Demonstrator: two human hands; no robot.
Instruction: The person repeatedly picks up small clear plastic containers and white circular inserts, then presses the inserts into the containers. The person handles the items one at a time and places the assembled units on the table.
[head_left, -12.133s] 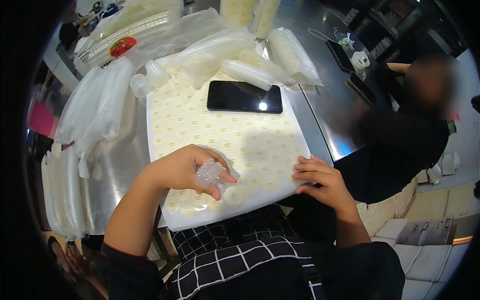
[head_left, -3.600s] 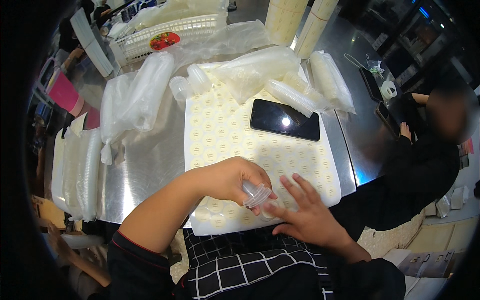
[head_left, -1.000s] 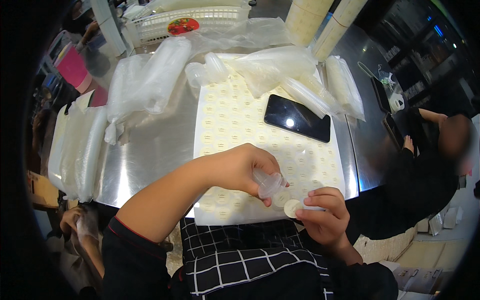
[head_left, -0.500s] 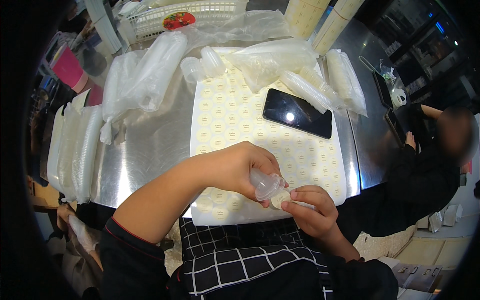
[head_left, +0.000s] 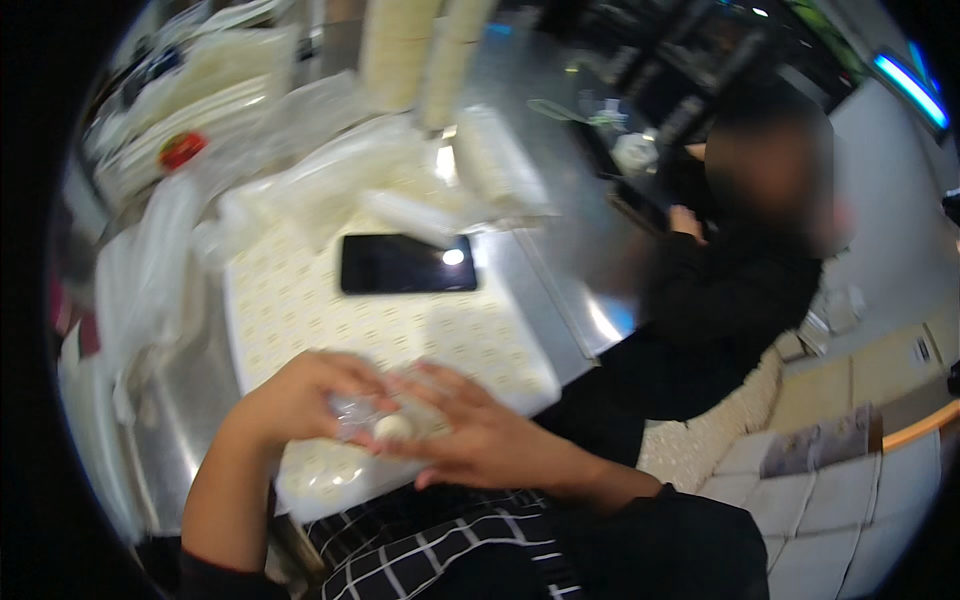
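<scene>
Low over the near part of a white sheet of round pale stickers [head_left: 290, 345], my left hand [head_left: 300, 400] is closed on a small clear plastic cup [head_left: 352, 415]. My right hand [head_left: 480, 430] meets it from the right, its fingers curved round the other end of the cup. Between the hands shows a round cream sticker [head_left: 393, 430] at the cup. Motion blur hides whether it is fully stuck down. A black phone [head_left: 405, 265] lies on the sheet beyond my hands.
Bags of clear plastic cups [head_left: 350, 165] and a stack of lids [head_left: 410, 215] lie behind the phone. Tall paper rolls [head_left: 400, 50] stand farther back. A white basket [head_left: 190, 110] is at far left. Another person in black [head_left: 730, 300] sits on the right.
My view has swung right, so the table appears shifted left and turned. My right hand has moved from pinching at the sticker to curving round the cup, its fingers more extended.
</scene>
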